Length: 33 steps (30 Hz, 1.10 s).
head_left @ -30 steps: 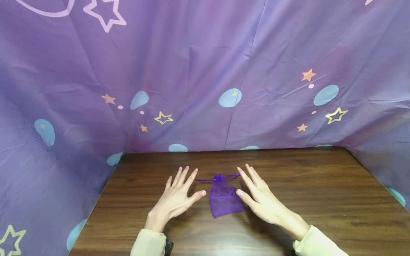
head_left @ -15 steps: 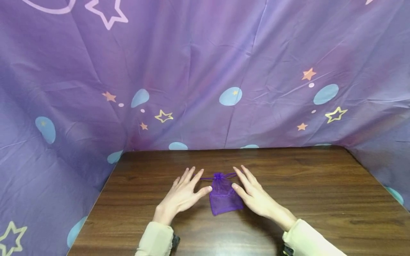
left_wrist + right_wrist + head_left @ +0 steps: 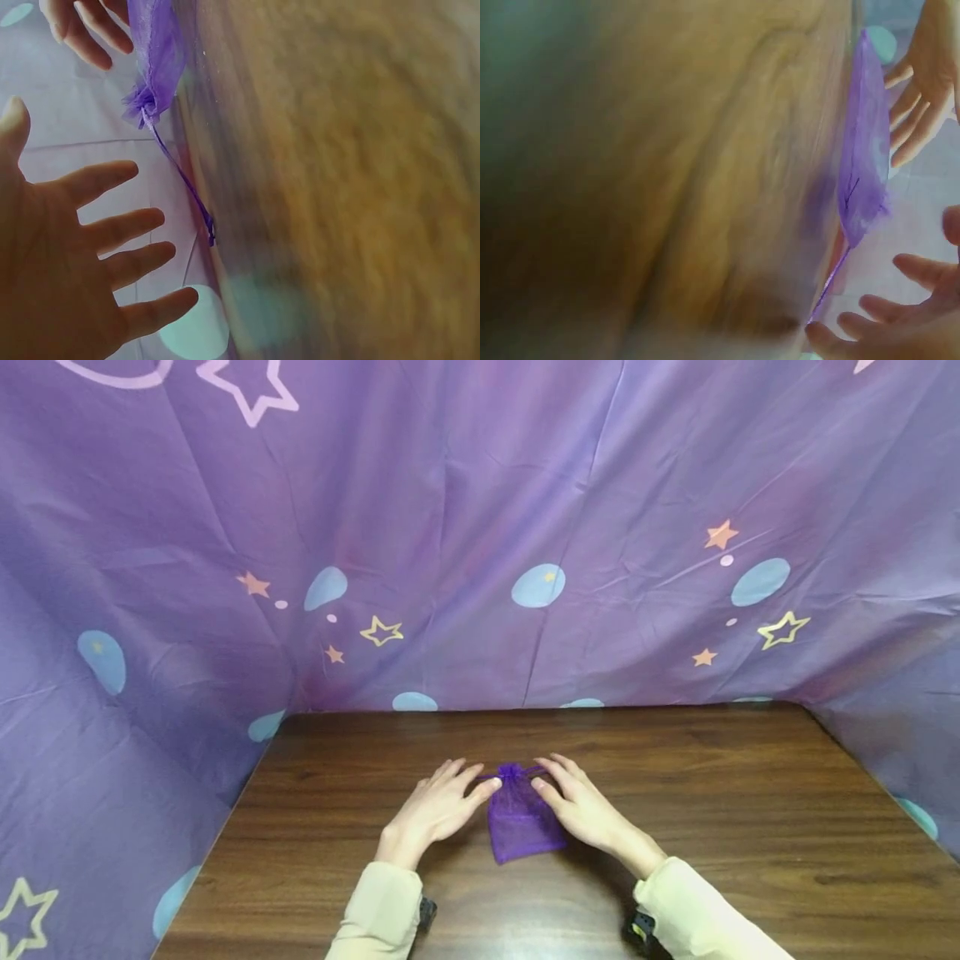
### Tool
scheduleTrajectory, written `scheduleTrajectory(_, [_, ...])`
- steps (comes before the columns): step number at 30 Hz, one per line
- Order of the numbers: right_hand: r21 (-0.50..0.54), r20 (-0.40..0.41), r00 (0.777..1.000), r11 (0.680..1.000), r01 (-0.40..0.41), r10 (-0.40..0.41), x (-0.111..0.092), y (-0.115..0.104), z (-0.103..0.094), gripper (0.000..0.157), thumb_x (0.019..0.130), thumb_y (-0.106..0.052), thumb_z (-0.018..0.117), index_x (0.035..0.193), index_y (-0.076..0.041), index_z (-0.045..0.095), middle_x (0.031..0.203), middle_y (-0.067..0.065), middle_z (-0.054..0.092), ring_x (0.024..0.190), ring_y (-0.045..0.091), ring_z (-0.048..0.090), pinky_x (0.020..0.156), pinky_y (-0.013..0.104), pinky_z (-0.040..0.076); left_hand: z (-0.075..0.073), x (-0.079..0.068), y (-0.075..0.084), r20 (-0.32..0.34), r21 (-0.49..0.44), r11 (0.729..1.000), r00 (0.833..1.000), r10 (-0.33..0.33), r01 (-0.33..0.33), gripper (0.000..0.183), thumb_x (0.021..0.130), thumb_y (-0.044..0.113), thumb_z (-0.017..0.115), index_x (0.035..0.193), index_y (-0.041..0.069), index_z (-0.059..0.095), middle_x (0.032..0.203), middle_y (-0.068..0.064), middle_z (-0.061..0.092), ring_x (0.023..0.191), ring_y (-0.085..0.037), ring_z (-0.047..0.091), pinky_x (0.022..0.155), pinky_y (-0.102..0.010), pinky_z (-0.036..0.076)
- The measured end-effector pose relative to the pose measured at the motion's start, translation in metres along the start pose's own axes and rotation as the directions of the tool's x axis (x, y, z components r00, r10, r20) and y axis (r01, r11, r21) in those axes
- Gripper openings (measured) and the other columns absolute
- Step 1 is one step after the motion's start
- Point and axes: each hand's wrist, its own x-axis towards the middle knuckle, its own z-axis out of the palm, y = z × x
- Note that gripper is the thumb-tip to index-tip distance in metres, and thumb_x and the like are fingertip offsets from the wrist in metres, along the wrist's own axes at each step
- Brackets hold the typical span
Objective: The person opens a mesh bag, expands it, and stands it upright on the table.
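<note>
A small purple organza drawstring bag (image 3: 525, 831) lies on the brown wooden table (image 3: 712, 793), its gathered neck (image 3: 511, 772) toward the far side and a drawstring (image 3: 180, 176) running out to each side. My left hand (image 3: 435, 806) hovers over the left drawstring, fingers spread and thumb near the neck. On the opposite side my right hand (image 3: 588, 806) is held over the right drawstring, its thumb overlapping the bag's edge in the head view. Both wrist views show the fingers extended and apart, with nothing gripped. The left wrist view shows the bag's neck beyond the left fingertips.
A purple cloth backdrop (image 3: 450, 527) printed with stars and blue ovals hangs behind the table and along both sides. The table's back edge meets the cloth. Pale sleeves (image 3: 382, 902) cover the forearms, with dark devices (image 3: 643, 927) strapped at the wrists.
Both hands have moved inward toward the bag's neck, closing the distance between them. The thumbs have come up along the bag's sides. The bag lies where it was.
</note>
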Motion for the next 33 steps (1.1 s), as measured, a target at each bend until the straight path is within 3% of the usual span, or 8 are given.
scheduleTrajectory(6, [-0.001, -0.044, 0.999, 1.000, 0.020, -0.020, 0.010, 0.002, 0.005, 0.036, 0.100, -0.023, 0.056, 0.126, 0.002, 0.060, 0.126, 0.022, 0.057, 0.120, 0.039, 0.052, 0.102, 0.053, 0.038, 0.003, 0.008, -0.001, 0.006, -0.053, 0.998, 1.000, 0.018, -0.018, 0.077, 0.098, 0.067, 0.021, 0.144, 0.012, 0.049, 0.150, -0.015, 0.040, 0.139, -0.035, 0.033, 0.108, -0.059, 0.027])
scheduleTrajectory(12, [0.014, -0.073, 0.996, 0.998, -0.058, 0.059, 0.016, 0.003, 0.008, 0.025, 0.097, -0.021, 0.059, 0.114, -0.004, 0.067, 0.110, 0.014, 0.064, 0.104, 0.030, 0.060, 0.092, 0.048, 0.045, 0.005, 0.017, -0.002, -0.022, -0.132, 0.990, 0.999, 0.041, -0.044, 0.067, 0.103, 0.056, 0.021, 0.139, 0.009, 0.054, 0.145, -0.013, 0.048, 0.138, -0.033, 0.036, 0.111, -0.050, 0.027])
scheduleTrajectory(18, [0.023, -0.062, 0.994, 0.996, -0.086, 0.087, 0.020, 0.000, 0.014, 0.021, 0.095, -0.019, 0.062, 0.110, -0.006, 0.069, 0.097, 0.006, 0.065, 0.089, 0.020, 0.060, 0.081, 0.042, 0.047, 0.007, 0.020, 0.000, -0.051, -0.168, 0.985, 0.998, 0.032, -0.041, 0.057, 0.102, 0.049, 0.042, 0.140, 0.008, 0.053, 0.144, -0.017, 0.048, 0.137, -0.036, 0.036, 0.110, -0.052, 0.028])
scheduleTrajectory(24, [0.069, -0.056, 0.991, 0.990, -0.120, 0.124, 0.023, -0.001, 0.020, 0.017, 0.094, -0.017, 0.063, 0.107, -0.008, 0.069, 0.100, 0.006, 0.069, 0.091, 0.022, 0.062, 0.084, 0.045, 0.048, 0.013, 0.021, 0.002, -0.112, -0.177, 0.979, 0.990, 0.084, -0.103, 0.043, 0.095, 0.032, 0.065, 0.129, 0.006, 0.061, 0.118, -0.012, 0.060, 0.110, -0.029, 0.058, 0.096, -0.045, 0.045])
scheduleTrajectory(28, [0.114, -0.054, 0.988, 0.984, -0.140, 0.147, 0.025, -0.001, 0.022, 0.013, 0.093, -0.015, 0.063, 0.103, -0.009, 0.070, 0.099, 0.004, 0.070, 0.091, 0.020, 0.063, 0.084, 0.043, 0.048, 0.015, 0.022, 0.004, -0.153, -0.180, 0.977, 0.985, 0.082, -0.110, 0.031, 0.091, 0.026, 0.070, 0.115, 0.007, 0.066, 0.101, -0.008, 0.060, 0.093, -0.023, 0.059, 0.083, -0.040, 0.049])
scheduleTrajectory(33, [0.155, -0.045, 0.985, 0.975, -0.159, 0.168, 0.028, -0.001, 0.021, 0.010, 0.092, -0.014, 0.064, 0.099, -0.009, 0.070, 0.096, 0.003, 0.070, 0.084, 0.018, 0.061, 0.079, 0.040, 0.047, 0.017, 0.024, 0.006, -0.185, -0.179, 0.981, 0.982, 0.045, -0.079, 0.020, 0.085, 0.022, 0.076, 0.093, 0.009, 0.063, 0.085, -0.004, 0.058, 0.077, -0.019, 0.055, 0.069, -0.036, 0.046])
